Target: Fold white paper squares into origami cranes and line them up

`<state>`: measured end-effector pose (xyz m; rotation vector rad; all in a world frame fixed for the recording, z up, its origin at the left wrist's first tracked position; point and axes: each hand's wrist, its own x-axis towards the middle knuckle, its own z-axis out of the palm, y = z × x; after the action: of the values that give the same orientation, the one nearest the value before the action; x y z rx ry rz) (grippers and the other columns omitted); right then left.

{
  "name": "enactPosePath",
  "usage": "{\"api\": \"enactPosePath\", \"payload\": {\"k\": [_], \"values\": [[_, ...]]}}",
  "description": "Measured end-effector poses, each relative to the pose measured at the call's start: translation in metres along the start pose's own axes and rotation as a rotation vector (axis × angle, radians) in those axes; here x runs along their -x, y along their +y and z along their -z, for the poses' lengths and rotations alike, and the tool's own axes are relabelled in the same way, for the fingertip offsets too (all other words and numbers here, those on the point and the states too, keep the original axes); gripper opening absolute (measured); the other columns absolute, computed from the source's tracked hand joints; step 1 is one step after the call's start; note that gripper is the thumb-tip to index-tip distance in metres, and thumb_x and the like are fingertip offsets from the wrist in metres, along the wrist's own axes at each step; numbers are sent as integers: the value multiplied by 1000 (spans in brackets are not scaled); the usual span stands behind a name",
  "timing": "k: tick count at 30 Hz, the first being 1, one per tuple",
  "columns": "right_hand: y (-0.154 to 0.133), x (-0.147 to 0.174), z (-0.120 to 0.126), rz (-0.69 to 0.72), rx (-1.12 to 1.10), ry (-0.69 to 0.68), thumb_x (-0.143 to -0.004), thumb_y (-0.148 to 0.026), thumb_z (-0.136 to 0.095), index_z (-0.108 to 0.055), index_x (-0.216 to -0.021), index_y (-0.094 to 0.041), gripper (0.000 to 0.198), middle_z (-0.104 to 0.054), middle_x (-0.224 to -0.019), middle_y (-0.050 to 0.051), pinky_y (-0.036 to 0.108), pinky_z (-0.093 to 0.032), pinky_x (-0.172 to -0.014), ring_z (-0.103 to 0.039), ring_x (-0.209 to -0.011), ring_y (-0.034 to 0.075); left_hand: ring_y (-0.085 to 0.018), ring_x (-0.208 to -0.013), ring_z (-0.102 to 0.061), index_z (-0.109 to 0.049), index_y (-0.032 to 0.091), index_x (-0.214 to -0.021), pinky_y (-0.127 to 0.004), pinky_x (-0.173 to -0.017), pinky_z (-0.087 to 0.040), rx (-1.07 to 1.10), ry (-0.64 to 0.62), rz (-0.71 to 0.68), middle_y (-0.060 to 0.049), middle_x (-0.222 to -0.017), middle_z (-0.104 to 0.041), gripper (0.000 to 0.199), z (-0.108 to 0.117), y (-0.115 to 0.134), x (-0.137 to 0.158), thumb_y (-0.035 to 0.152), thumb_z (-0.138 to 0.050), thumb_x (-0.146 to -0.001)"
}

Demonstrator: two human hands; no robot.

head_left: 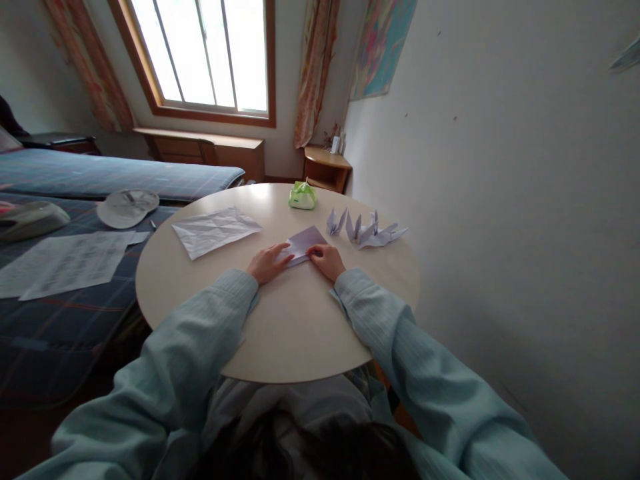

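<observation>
A folded sheet of white paper [306, 241] lies on the round table in front of me. At its left side, my left hand [269, 263] grips the paper, thumb and fingers close together over the edge. My right hand [327, 261] pinches the near right edge, fingers curled in. Just beyond and to the right stand several folded paper cranes [370, 232], bunched together with pointed wings up. Off to the left rests a creased, unfolded sheet [216, 231], apart from both hands.
The round cream table [295, 340] has a green tissue pack [303, 195] near its far edge. On the left, a bed [100, 267] with a plaid cover holds printed sheets [75, 263] and a white cap [128, 207]. A white wall [500, 200] runs close along the right.
</observation>
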<state>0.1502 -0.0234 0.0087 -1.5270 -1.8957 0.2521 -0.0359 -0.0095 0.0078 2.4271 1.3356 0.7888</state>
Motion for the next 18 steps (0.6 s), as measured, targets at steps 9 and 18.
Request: {"api": "enactPosePath", "payload": {"k": [9, 18], "values": [[3, 0, -2, -7, -29, 6, -68, -14, -51, -65, -75, -19, 16, -66, -77, 2, 24, -44, -74, -58, -74, 13, -15, -85, -59, -53, 24, -104, -25, -74, -45, 100, 146, 162, -1, -95, -64, 37, -1, -8, -4, 41, -27, -84], [8, -6, 3, -79, -60, 387, -74, -27, -46, -59, -86, -16, 20, -61, -91, 7, 31, -37, -85, -52, -90, 18, -20, -104, -50, -51, 23, -111, -29, -91, -38, 0, -21, -107, -3, -117, -52, 48, -3, -7, 0, 50, -46, -71]]}}
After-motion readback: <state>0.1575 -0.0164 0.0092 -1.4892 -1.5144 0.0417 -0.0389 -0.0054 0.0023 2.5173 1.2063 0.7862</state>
